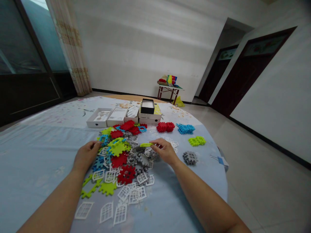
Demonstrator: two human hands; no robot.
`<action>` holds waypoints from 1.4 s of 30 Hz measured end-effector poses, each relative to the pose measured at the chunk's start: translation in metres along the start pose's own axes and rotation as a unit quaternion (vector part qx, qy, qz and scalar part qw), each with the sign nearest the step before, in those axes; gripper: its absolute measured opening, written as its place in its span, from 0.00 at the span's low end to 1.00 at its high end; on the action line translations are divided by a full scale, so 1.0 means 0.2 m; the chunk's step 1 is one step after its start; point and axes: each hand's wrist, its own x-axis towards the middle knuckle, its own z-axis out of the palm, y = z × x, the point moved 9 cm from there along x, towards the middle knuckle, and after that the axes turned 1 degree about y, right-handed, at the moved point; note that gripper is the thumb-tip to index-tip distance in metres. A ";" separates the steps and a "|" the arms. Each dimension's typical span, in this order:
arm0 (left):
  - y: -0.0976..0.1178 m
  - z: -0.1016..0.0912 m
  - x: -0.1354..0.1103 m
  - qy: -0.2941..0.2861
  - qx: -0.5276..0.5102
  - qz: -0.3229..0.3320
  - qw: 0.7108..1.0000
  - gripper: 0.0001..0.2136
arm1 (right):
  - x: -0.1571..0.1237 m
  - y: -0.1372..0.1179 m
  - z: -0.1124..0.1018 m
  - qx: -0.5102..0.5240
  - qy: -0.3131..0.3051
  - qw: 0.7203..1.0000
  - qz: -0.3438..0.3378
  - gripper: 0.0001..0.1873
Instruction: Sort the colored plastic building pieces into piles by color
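Observation:
My right hand (165,150) is closed over the right part of a mixed pile, pinching a lime-green toothed plastic building piece (145,145) seen nearly edge-on. Something dark red shows by its fingers. At the pile's left edge, my left hand (85,156) has its fingers curled together beside a blue frame piece (104,139); what they grip, if anything, is hidden. Between the hands lie lime-green pieces (117,149), red pieces (126,174) and grey pieces (143,160). White lattice window pieces (134,196) spread towards me.
Right of the pile stand sorted groups: red (165,127), blue (185,128), lime-green (197,141) and grey (190,158). Behind it are open white boxes (96,124) and a black box (147,101). A clip (220,160) grips the cloth at the table's right edge.

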 end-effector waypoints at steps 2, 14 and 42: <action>0.01 -0.01 -0.01 0.003 0.001 0.001 1.000 0.18 | -0.01 0.02 0.01 0.017 -0.004 1.000 0.004 0.10; 0.01 -0.01 -0.01 0.007 0.018 -0.005 1.000 0.19 | -0.06 0.07 0.08 0.010 -0.076 0.997 0.026 0.18; 0.01 -0.03 0.02 0.012 0.055 -0.012 0.998 0.18 | -0.11 -0.04 0.15 -0.207 -0.123 0.969 0.054 0.23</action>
